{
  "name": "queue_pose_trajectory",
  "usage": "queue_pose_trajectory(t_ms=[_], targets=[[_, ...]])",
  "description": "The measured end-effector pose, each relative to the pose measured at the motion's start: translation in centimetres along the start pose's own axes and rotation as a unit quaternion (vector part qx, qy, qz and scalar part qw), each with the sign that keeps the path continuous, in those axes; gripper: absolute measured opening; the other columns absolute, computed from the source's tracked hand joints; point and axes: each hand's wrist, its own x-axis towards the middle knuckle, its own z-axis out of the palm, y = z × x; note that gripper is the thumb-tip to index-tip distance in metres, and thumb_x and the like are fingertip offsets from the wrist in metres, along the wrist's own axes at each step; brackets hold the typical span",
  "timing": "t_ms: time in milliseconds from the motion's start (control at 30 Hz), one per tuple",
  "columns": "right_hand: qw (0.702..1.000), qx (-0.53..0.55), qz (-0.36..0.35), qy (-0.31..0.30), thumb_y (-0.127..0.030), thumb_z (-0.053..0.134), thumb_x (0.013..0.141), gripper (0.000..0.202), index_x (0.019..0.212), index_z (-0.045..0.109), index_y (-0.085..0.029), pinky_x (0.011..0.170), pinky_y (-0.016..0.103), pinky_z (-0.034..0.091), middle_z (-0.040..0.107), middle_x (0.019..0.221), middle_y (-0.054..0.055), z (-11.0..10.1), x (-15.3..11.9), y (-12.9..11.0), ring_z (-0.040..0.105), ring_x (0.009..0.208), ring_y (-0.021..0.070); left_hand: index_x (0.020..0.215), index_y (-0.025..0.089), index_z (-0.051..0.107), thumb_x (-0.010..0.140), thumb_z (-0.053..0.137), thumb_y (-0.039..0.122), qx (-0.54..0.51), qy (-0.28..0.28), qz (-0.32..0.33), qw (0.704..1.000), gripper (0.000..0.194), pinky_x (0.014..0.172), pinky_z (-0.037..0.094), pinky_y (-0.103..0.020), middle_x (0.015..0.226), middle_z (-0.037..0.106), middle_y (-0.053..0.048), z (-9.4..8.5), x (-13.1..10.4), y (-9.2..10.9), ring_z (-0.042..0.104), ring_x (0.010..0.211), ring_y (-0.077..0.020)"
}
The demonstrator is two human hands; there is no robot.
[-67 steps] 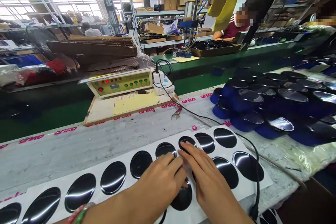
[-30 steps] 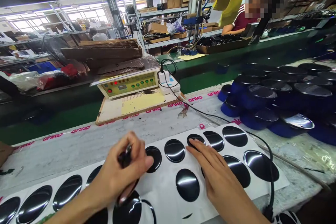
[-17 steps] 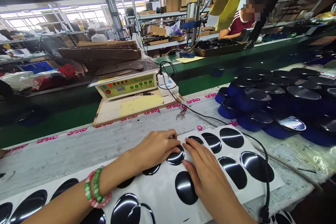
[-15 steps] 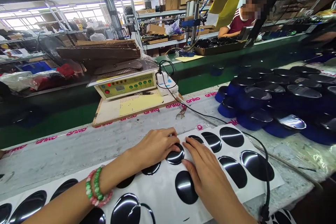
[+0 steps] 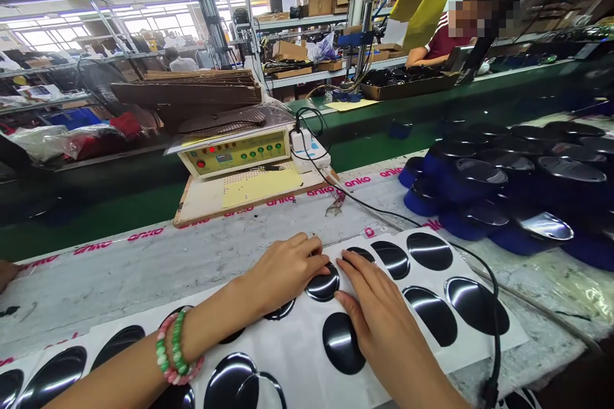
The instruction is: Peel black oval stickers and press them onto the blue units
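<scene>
A white backing sheet carries several glossy black oval stickers, some of them partly covered by my arms. My left hand, with pink and green bead bracelets on its wrist, has its fingers bent and pinched at the upper edge of one black oval sticker. The exact grip of the fingertips is partly hidden. To the right of that sticker, my right hand rests flat on the sheet with thumb and fingers apart. Just below the thumb lies another black oval sticker, partly covered by this hand.
Dark blue cup-shaped parts with shiny black tops are stacked at the right. A black cable crosses the sheet's right side. Behind the table stand a control box and a power strip. A co-worker sits beyond the green belt.
The view has shifted slightly, so the scene sits a little further right. Both hands keep nearly the same places around the same sticker. A bit more of someone's hand shows at the left edge.
</scene>
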Motion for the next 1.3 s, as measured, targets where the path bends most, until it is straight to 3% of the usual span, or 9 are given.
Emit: queue_pose_trajectory(t_ms=[233,367,467,633,700,833,933,1200,1300], targets=[[1.000,-0.009,-0.017,-0.014,-0.017,0.040,0.094,0.036,0.128,0.050,-0.014,0.087,0.047,0.054,0.060,0.122,0.016,-0.6,0.3,-0.3,0.059,0.110,0.0271,0.088,0.016,0.063,0.096,0.044,0.027,-0.028,0.063,0.031,0.997,0.024,0.059,0.039,-0.025,0.084,0.063,-0.004,0.3,-1.7,-0.1,0.053,0.074,-0.0152],[0.998,-0.024,-0.044,-0.029,-0.008,0.040,0.089,0.043,0.128,0.055,-0.021,0.083,0.052,0.055,0.058,0.123,0.015,-0.7,0.4,-0.3,0.059,0.109,0.0297,0.070,0.017,0.049,0.090,0.055,0.033,-0.196,0.088,-0.056,0.975,0.026,0.066,0.042,-0.025,0.082,0.057,-0.003,-0.6,-3.2,0.2,0.051,0.073,-0.0131],[0.997,-0.035,-0.056,-0.027,-0.007,0.040,0.088,0.044,0.126,0.058,-0.019,0.081,0.052,0.056,0.058,0.122,0.017,-0.6,0.4,-0.1,0.059,0.108,0.0308,0.061,0.018,0.034,0.090,0.053,0.029,-0.363,0.117,-0.175,0.908,0.036,0.065,0.043,-0.025,0.079,0.059,-0.003,-1.8,-4.3,0.1,0.056,0.072,-0.0121],[0.997,-0.056,-0.058,-0.011,-0.007,0.039,0.089,0.043,0.124,0.060,-0.018,0.079,0.053,0.055,0.058,0.120,0.017,-0.4,0.3,0.3,0.058,0.106,0.0315,0.072,0.023,0.026,0.090,0.055,0.028,-0.555,0.248,-0.311,0.731,0.035,0.042,0.038,-0.015,0.067,0.055,0.008,-5.0,-7.2,-0.4,0.056,0.051,-0.0077],[0.996,-0.057,-0.061,-0.010,-0.009,0.039,0.090,0.041,0.124,0.060,-0.018,0.079,0.053,0.055,0.057,0.121,0.017,-0.4,0.2,0.5,0.057,0.106,0.0319,0.081,0.025,0.029,0.089,0.057,0.026,-0.539,0.192,-0.294,0.766,0.029,0.044,0.040,-0.015,0.076,0.058,0.008,-6.0,-8.8,0.3,0.054,0.052,-0.0061],[0.997,-0.045,-0.064,-0.023,-0.013,0.037,0.092,0.040,0.126,0.059,-0.017,0.081,0.054,0.053,0.054,0.124,0.017,-0.3,0.1,1.0,0.054,0.109,0.0326,0.104,0.028,0.039,0.094,0.047,0.024,-0.373,-0.054,-0.217,0.901,0.013,0.070,0.047,-0.024,0.096,0.063,0.001,-6.2,-11.1,2.9,0.061,0.080,-0.0128],[0.997,-0.037,-0.063,-0.034,-0.015,0.036,0.094,0.040,0.127,0.058,-0.017,0.084,0.054,0.051,0.052,0.126,0.016,-0.1,0.1,1.2,0.052,0.110,0.0330,0.114,0.032,0.042,0.094,0.044,0.023,-0.253,-0.125,-0.209,0.936,0.022,0.067,0.044,-0.026,0.095,0.063,0.002,-5.4,-11.4,4.4,0.061,0.078,-0.0158],[0.996,-0.035,-0.077,-0.030,-0.015,0.037,0.094,0.038,0.127,0.055,-0.016,0.085,0.052,0.050,0.050,0.127,0.016,0.0,0.2,1.4,0.051,0.110,0.0318,0.110,0.025,0.048,0.087,0.055,0.013,-0.281,-0.091,-0.144,0.944,0.026,0.075,0.044,-0.027,0.099,0.061,-0.002,-2.5,-11.1,4.7,0.059,0.088,-0.0171],[0.996,-0.027,-0.082,-0.031,-0.016,0.038,0.094,0.038,0.130,0.051,-0.018,0.086,0.051,0.050,0.050,0.128,0.015,0.0,0.1,1.6,0.050,0.112,0.0313,0.104,0.022,0.053,0.090,0.048,0.018,-0.463,0.012,-0.208,0.862,0.016,0.079,0.045,-0.027,0.094,0.060,-0.002,-1.4,-12.2,3.7,0.060,0.086,-0.0157]])
